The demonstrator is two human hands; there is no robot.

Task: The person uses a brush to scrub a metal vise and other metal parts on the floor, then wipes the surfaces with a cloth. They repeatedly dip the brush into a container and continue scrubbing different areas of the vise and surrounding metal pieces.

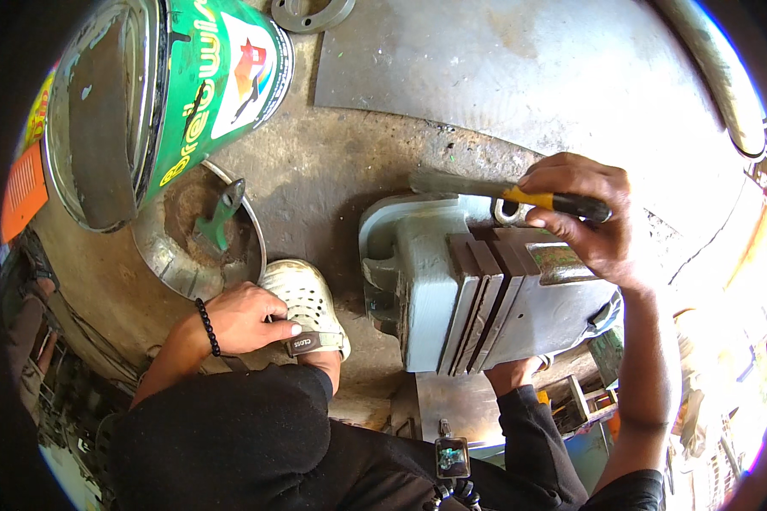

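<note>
Nearest us hangs a square, dark-framed pendant (452,457). From the left, we see a green metal bucket (177,98) with yellow lettering and a white picture panel, overlapping a round metal pan (164,252) that holds a green-handled implement (222,217). Our left hand (247,317), fingers loosely curled, rests by the lettered strap of a pale perforated clog (301,298); we cannot tell whether it grips. Over the far edge of a blue-grey vise (435,298), our right hand (584,209) clenches a flat-bladed, yellow-and-black-handled tool (516,196); a scuffed steel sheet (503,60) lies beyond.
</note>
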